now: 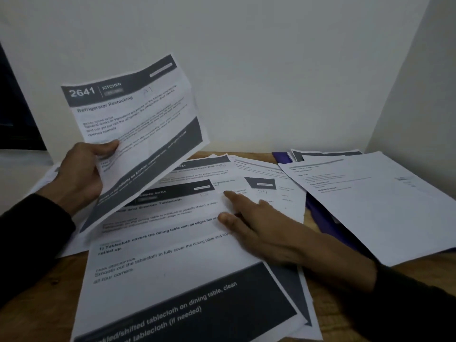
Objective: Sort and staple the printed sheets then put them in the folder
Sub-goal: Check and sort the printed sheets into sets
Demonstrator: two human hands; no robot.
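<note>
above the desk (328, 314) the left hand (81, 174) grips a kitchen sheet (138, 124); right hand (256, 220), fingers (232, 193) straight, presses the tablecloth sheet (172, 262).

We've got loose sheets (187, 255) blanketing most of the wooden table (328, 314). Purple folder (318, 208) buried under the right-hand stack (375, 198). White wall (246, 70) closes the back. Bare wood only at the near right edge; air above the papers open.
</note>
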